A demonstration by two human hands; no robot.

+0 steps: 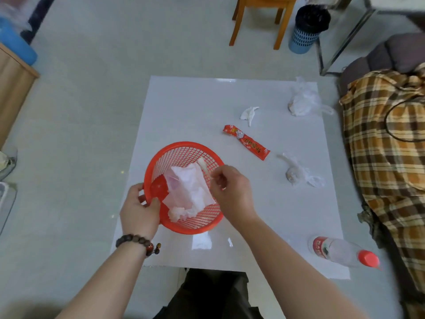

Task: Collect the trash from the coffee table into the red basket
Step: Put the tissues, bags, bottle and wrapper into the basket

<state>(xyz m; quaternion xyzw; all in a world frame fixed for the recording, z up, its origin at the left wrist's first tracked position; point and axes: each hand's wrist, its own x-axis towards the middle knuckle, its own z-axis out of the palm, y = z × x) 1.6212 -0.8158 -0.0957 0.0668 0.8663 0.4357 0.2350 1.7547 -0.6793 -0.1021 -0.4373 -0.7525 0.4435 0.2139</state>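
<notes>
The red mesh basket is tilted over the near left part of the white coffee table. My left hand grips its near rim. A pale plastic bag and a red wrapper scrap lie inside it. My right hand hovers over the basket's right rim with fingers loosely curled, and I see nothing held in it. On the table lie a red snack wrapper, a crumpled white tissue, a small knotted plastic bag, a larger plastic bag and a plastic bottle on its side.
A sofa with a plaid blanket borders the table's right side. Beyond the table stand a wooden stool, a blue waste bin with a black liner and a metal table frame. A wooden cabinet is at the left.
</notes>
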